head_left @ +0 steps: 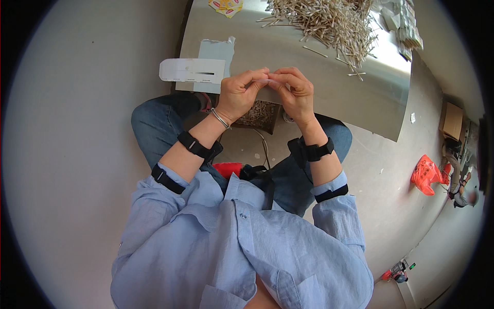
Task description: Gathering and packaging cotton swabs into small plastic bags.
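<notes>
My left hand (240, 95) and my right hand (297, 94) meet over the near edge of a metal table (350, 98). Thumbs and fingers of both pinch a thin, see-through plastic film (265, 80) stretched between them; its full shape is hidden. Beside my left hand lies a white die-cut card (180, 69) that juts past the table's left edge, with a pale blue sheet (216, 50) partly under it. Farther back, a large heap of cotton swabs (329, 23) spreads over the table, some lying loose toward my right hand.
Yellow-and-red cards (225, 6) lie at the far left, stacked packets (406, 28) at the far right. Below the table edge, between my knees, a box (267, 123) holds more swabs. Rightward on the floor are a red plastic bag (426, 175), a cardboard box (451, 121) and another person (458, 190).
</notes>
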`<state>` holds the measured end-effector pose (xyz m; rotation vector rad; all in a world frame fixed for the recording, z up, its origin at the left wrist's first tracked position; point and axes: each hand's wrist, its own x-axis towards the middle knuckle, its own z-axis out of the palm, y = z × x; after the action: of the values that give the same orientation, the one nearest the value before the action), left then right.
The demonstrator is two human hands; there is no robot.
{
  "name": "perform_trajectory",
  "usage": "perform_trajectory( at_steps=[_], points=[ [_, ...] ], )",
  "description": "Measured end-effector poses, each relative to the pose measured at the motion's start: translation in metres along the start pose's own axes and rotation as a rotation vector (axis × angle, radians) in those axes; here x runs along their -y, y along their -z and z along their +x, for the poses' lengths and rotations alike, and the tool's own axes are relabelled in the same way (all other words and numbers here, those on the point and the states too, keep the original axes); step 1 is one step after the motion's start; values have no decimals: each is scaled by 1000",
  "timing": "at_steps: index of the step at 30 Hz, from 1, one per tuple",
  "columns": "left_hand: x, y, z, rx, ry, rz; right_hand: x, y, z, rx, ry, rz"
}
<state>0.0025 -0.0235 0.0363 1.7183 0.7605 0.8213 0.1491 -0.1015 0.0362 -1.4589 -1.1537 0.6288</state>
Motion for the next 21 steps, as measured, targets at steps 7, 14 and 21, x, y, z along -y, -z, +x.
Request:
perform_trajectory(
  at_steps=[7,14,21],
  points=[
    [4,-2,1,-24,164,-211,16,-3,-3,-23,-60,-122],
    [14,-5,-4,34,183,-361,-4,-3,0,-10,-170,177],
    [10,-11,2,68,221,-385,-2,-2,9,24,-233,231]
  ],
)
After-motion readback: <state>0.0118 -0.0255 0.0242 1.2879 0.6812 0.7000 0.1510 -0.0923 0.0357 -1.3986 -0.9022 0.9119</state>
